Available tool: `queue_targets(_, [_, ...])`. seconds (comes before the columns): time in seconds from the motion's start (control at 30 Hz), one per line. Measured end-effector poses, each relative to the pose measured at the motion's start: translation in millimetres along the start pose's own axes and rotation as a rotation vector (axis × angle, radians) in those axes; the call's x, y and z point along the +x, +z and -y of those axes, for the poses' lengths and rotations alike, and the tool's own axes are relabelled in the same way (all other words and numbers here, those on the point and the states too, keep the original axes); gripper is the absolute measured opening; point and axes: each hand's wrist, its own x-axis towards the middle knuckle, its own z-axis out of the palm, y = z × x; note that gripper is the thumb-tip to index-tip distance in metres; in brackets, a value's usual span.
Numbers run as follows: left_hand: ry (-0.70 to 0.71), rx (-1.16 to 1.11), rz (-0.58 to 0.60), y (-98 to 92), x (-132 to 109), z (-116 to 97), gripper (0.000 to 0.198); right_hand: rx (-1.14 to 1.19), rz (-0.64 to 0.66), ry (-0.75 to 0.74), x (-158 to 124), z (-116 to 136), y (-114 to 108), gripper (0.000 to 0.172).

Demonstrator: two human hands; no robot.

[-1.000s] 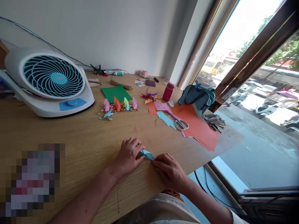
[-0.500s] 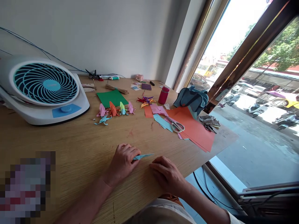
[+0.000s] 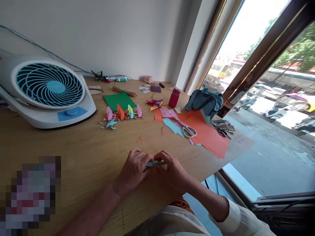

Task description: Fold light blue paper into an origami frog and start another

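A small piece of folded light-blue paper (image 3: 156, 163) spans the gap between my two hands, just above the wooden table. My left hand (image 3: 136, 166) is closed on its left end, thumb and fingers pinching it. At the other end, my right hand (image 3: 173, 167) has its fingers bent around the paper's tip, closed on it. Beyond the hands stands a row of folded paper figures in pink (image 3: 109, 113), orange (image 3: 120, 112), green and blue (image 3: 130, 111), and another pink. In front of them lies a light-blue folded figure (image 3: 111, 123).
White-handled scissors (image 3: 189, 131) rest on light-blue and pink paper, beside large orange sheets (image 3: 209, 131). A red bottle (image 3: 174, 97) and a blue bag (image 3: 204, 103) stand behind. At left is a fan (image 3: 52, 88); a green sheet (image 3: 119, 100) lies near it.
My right hand has moved left and up to the folded paper and closed on its free end. The left hand keeps its hold. The view has shifted slightly.
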Motion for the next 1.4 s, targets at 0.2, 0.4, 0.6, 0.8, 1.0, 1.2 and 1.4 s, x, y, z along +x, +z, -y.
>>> queue_targets(0.2, [-0.057, 0.045, 0.002, -3.0, 0.0, -0.1, 0.013, 0.068, 0.082, 0.074, 14.1, 0.2, 2.4, 0.006])
queue_targets(0.4, [-0.288, 0.048, -0.203, -0.6, 0.9, 4.7, 0.076, 0.251, 0.004, 0.250, 21.0, -11.0, 7.9, 0.016])
queue_targets(0.6, [-0.595, -0.611, -0.209, 13.8, 2.1, 14.8, 0.031, 0.690, -0.085, 0.412, 29.4, -9.5, 25.3, 0.042])
queue_targets(0.8, [-0.615, -0.976, -0.138, 17.9, 3.3, 17.0, 0.029, 0.712, -0.075, 0.443, 30.0, -1.4, 28.2, 0.044])
queue_targets(1.0, [-0.621, -1.035, -0.122, 16.4, 3.9, 19.9, 0.033, 0.773, 0.016, 0.415, 28.1, -7.1, 31.3, 0.047])
queue_targets(1.2, [-0.579, -0.905, -0.073, 8.6, 4.2, 19.4, 0.028, 0.749, 0.052, 0.363, 31.5, -5.8, 26.0, 0.047])
queue_targets(1.4, [-0.621, -0.881, -0.013, 3.2, 5.9, 19.0, 0.027, 0.896, 0.245, 0.367, 37.4, -12.8, 18.1, 0.044])
